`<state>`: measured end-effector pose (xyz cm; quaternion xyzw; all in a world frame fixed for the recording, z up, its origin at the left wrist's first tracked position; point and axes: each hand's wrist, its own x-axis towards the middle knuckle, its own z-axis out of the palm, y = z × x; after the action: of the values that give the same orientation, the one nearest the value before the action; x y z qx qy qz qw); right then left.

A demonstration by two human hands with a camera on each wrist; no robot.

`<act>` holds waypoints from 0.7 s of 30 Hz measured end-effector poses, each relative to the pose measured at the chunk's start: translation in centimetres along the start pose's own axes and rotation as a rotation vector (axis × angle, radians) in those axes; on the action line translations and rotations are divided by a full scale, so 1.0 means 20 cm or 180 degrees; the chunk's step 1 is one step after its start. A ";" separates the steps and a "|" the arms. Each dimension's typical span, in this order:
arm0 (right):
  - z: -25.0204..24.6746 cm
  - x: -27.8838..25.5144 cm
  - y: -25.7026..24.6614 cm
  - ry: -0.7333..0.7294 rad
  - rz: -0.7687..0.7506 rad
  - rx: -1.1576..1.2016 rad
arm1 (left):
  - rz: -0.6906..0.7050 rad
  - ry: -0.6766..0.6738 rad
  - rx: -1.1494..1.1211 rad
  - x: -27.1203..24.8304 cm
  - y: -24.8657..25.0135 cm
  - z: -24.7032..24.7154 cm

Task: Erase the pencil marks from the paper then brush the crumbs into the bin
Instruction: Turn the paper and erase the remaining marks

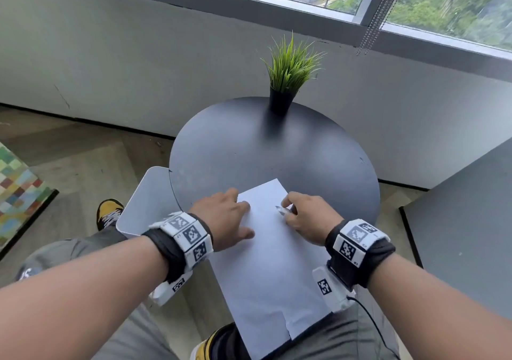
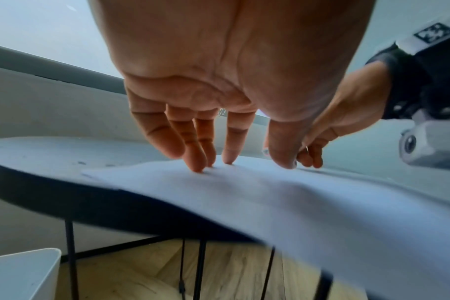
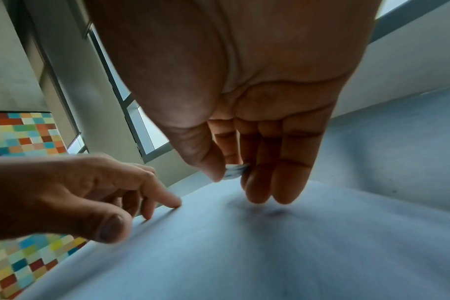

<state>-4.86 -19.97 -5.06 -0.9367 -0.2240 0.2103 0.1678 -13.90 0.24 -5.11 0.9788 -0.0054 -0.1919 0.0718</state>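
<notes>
A white sheet of paper (image 1: 274,254) lies on the round dark table (image 1: 249,149), its near end hanging past the table edge. My left hand (image 1: 224,218) presses the paper's left side with straight fingertips (image 2: 200,165). My right hand (image 1: 302,215) pinches a small pale eraser (image 1: 281,210) between thumb and fingers over the paper's upper right part; the same eraser (image 3: 234,172) shows in the right wrist view. A faint grey smudge (image 3: 257,209) marks the paper under those fingers. The white bin (image 1: 146,201) stands on the floor left of the table.
A potted grass plant (image 1: 285,82) stands at the table's far edge. A grey slab (image 1: 465,235) lies to the right. A coloured checked rug (image 1: 19,188) covers the floor at left. My knees and yellow shoes (image 1: 109,211) are under the table's near side.
</notes>
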 end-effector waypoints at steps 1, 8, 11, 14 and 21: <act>-0.01 0.02 0.00 -0.0008 0.0021 -0.0083 | 0.0038 -0.0036 -0.0041 0.02 -0.02 -0.03; -0.01 0.04 -0.01 -0.0439 -0.0668 -0.0648 | 0.0288 -0.0180 0.0347 0.30 -0.19 -0.18; -0.04 0.09 0.00 -0.0678 -0.0935 -0.0712 | 0.0423 -0.0390 0.0490 0.38 -0.23 -0.18; -0.09 0.16 -0.02 -0.0772 -0.0990 -0.0627 | 0.0599 -0.0434 0.0599 0.44 -0.24 -0.17; -0.12 0.42 0.03 -0.0131 -0.0535 -0.0558 | 0.0696 -0.0369 0.0735 0.52 -0.19 -0.16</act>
<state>3.29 -16.99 -5.86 -0.9212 -0.3226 0.1943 0.0978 -3.23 3.97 -6.67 0.9614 -0.1380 -0.2373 -0.0211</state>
